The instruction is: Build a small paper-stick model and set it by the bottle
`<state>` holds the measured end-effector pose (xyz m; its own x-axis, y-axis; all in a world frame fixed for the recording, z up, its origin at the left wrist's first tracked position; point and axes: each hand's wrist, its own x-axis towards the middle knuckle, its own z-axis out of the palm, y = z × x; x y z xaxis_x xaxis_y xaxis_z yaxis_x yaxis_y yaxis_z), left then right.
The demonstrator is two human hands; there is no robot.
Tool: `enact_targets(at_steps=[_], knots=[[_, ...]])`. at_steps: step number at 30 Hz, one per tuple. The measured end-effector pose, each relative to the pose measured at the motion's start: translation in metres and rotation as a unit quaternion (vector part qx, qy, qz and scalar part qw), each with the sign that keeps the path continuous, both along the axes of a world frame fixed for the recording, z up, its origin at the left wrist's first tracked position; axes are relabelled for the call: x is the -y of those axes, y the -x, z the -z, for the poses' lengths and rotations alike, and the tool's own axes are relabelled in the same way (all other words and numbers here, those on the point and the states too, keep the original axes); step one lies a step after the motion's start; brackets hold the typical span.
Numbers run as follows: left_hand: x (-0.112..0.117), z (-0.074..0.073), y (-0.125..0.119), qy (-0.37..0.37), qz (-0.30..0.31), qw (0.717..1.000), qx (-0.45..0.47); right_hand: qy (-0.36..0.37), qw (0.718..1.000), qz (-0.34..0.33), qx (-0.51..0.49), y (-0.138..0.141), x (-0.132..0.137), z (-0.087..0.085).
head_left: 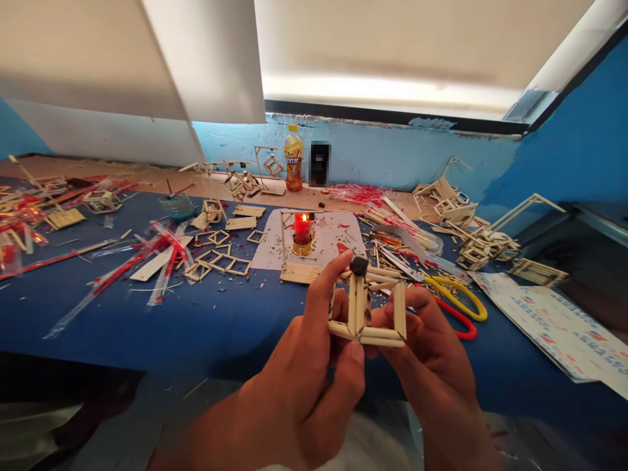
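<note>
The left hand and right hand grip a stick frame in their fingers, long axis crosswise, dark knob upward.

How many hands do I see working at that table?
2: the left hand grips the left side of a small stick frame, and the right hand holds its right side. No others show.

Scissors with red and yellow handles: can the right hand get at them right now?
Likely yes, once the right hand lets go of the wooden-stick frame; the yellow scissors handle lies uncovered just past that hand.
</note>
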<state>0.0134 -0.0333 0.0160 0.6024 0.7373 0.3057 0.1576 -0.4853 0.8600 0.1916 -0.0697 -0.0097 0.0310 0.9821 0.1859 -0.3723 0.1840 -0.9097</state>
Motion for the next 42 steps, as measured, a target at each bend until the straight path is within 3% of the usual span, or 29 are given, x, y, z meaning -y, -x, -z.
enact_targets(at_steps=[6, 11, 20, 26, 34, 38, 42], knots=[[-0.002, 0.003, -0.003, 0.030, 0.022, 0.997, 0.066, -0.026, 0.998, 0.024, 0.045, 0.002, 0.003, -0.001], [0.000, 0.009, -0.005, 0.044, -0.015, 0.995, 0.089, -0.043, 0.992, 0.060, 0.101, 0.001, 0.005, -0.003], [0.008, 0.015, -0.018, 0.092, -0.034, 0.980, 0.173, 0.003, 0.998, 0.064, 0.015, 0.016, 0.006, -0.014], [0.005, 0.014, -0.017, 0.098, -0.049, 0.978, 0.175, -0.045, 0.994, 0.068, 0.079, 0.010, 0.003, -0.005], [0.003, 0.012, -0.015, 0.099, -0.051, 0.976, 0.189, -0.102, 0.977, 0.173, 0.077, 0.021, 0.002, 0.003], [0.003, 0.015, -0.015, 0.103, -0.077, 0.978, 0.166, -0.151, 0.948, 0.263, 0.096, 0.030, 0.002, 0.008], [0.004, 0.020, -0.014, 0.098, -0.100, 0.978, 0.153, -0.134, 0.949, 0.266, 0.098, 0.028, 0.002, 0.010]])
